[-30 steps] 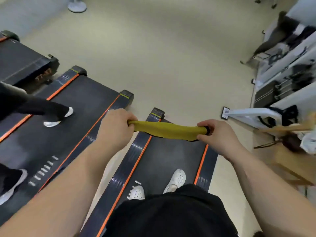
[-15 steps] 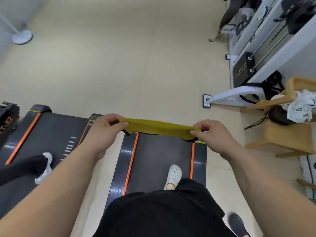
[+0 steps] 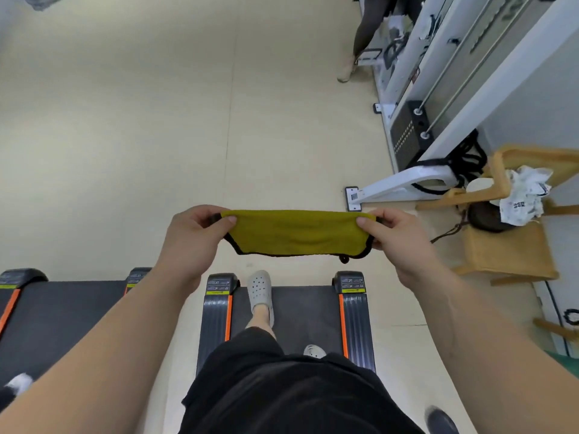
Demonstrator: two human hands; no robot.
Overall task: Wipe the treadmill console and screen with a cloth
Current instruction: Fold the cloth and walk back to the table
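A yellow cloth (image 3: 297, 234) with a dark hem hangs stretched between my two hands at chest height. My left hand (image 3: 192, 238) pinches its left corner and my right hand (image 3: 396, 236) pinches its right corner. Below the cloth lies the rear end of a treadmill belt (image 3: 300, 311) with orange side stripes, and I stand on it in white clogs. No console or screen is in view.
A second treadmill (image 3: 62, 311) lies to the left, with another person's shoe at its edge. A white weight machine (image 3: 416, 126) and a wooden chair (image 3: 507, 245) with a bag stand at the right. A person's legs (image 3: 360, 42) stand by the machine. Beige floor stretches ahead.
The view has swung toward the rear of the treadmill and the open floor. The cloth, bunched into a roll a second ago, now hangs spread out flat between my hands.
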